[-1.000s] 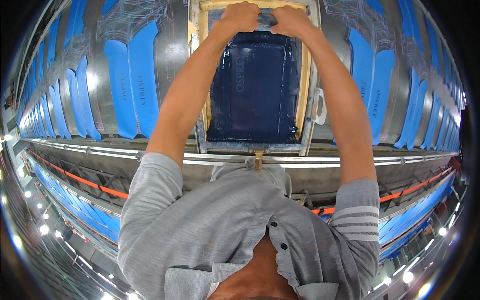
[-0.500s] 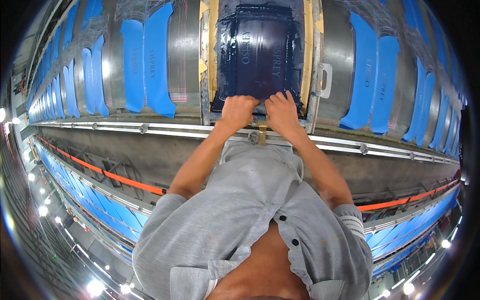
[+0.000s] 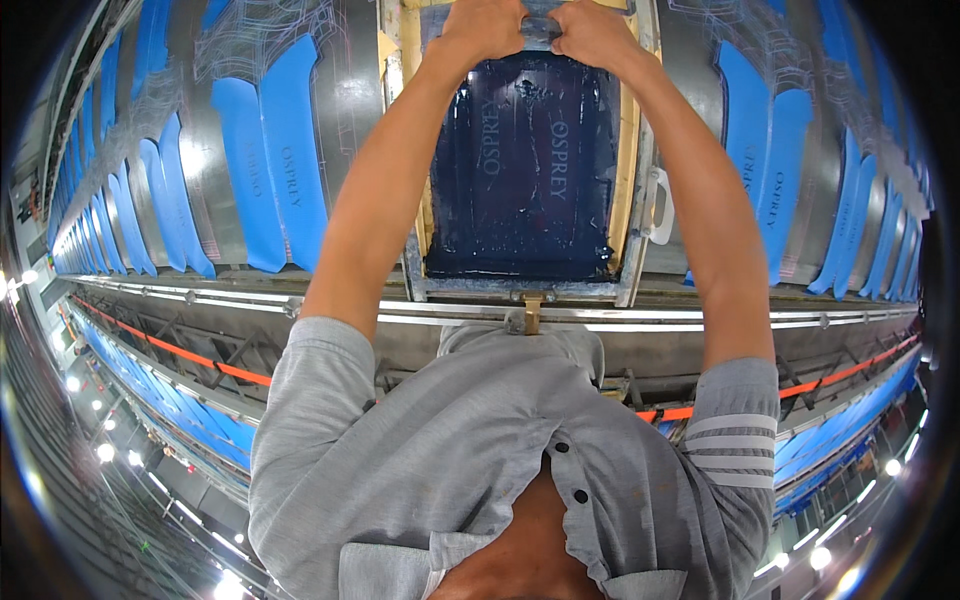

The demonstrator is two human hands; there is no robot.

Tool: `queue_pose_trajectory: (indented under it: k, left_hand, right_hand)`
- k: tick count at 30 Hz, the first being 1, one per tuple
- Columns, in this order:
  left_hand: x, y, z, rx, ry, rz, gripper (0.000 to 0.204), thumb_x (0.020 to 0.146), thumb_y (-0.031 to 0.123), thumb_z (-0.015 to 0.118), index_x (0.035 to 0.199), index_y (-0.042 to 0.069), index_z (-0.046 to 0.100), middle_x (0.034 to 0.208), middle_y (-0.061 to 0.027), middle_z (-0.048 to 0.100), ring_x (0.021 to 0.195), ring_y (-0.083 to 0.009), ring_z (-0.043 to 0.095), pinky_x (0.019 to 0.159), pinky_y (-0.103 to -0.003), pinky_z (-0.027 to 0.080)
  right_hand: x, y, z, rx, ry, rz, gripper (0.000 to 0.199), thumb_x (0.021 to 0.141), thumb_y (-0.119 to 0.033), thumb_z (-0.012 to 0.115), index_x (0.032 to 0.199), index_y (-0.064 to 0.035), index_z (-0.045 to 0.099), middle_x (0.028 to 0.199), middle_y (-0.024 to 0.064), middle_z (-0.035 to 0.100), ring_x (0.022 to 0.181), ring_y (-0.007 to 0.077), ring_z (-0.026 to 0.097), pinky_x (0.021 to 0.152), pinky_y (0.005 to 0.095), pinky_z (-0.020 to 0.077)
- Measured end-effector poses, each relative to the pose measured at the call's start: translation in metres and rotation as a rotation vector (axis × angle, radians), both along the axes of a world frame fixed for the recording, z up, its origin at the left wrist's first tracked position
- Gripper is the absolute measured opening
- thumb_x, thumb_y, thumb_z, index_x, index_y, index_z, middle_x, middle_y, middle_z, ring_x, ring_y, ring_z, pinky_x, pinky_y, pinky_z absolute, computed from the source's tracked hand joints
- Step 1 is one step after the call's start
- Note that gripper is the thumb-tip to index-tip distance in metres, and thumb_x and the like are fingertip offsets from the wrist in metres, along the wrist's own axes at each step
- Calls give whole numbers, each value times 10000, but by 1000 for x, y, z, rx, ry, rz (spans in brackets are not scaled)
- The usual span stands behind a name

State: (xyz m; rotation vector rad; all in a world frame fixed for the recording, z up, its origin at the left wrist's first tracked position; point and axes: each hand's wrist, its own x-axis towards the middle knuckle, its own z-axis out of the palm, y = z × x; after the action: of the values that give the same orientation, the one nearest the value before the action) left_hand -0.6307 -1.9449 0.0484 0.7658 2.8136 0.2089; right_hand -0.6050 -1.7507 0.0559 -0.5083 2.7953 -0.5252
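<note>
A long metal table (image 3: 340, 110) carries blue pieces (image 3: 265, 170). At twelve o'clock, left hand (image 3: 487, 28) and right hand (image 3: 592, 32) grip a scraper (image 3: 540, 30) over the ink-dark screen (image 3: 520, 170).

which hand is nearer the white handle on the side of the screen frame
Right. The right hand grips the squeegee at the far end of the screen frame, on the same side as the white handle. The left hand sits beside it, further from that edge.

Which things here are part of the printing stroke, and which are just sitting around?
In use: left hand and right hand gripping the squeegee; dark-inked screen; wooden frame.

Lying about: printed blue panels along the table; white handle; brass clamp.
</note>
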Motion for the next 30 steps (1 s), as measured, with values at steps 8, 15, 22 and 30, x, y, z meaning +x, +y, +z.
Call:
queue_pose_trajectory:
  k: [8,15,22,30]
  left_hand:
    - [207,-24,28,78,-183,42,329,727,79,651,1010,178,784,907,-121,746,829,-320,725,712,-455,584]
    - [327,-39,25,241,-211,69,248,712,89,671,920,167,783,850,-123,730,777,-329,720,678,-456,575]
    - [143,-13,37,-26,-226,53,340,772,151,651,1076,226,782,923,-158,741,908,-355,723,812,-496,583]
    - [0,0,-8,37,-73,20,379,734,199,660,1095,220,776,950,-159,748,936,-347,722,817,-485,574]
  right_hand:
    - [199,-29,11,-19,89,121,167,736,-127,664,881,-64,718,938,97,679,1051,280,604,1035,542,436]
    - [321,-43,18,-19,-5,88,219,733,-149,703,926,-47,718,975,99,673,1084,274,590,1080,528,424]
    - [142,-18,5,42,74,66,143,758,-196,707,825,-71,725,880,137,686,969,336,644,854,480,505]
    - [-3,5,1,-76,187,95,201,662,-205,668,713,-16,714,745,261,673,724,431,689,665,513,548]
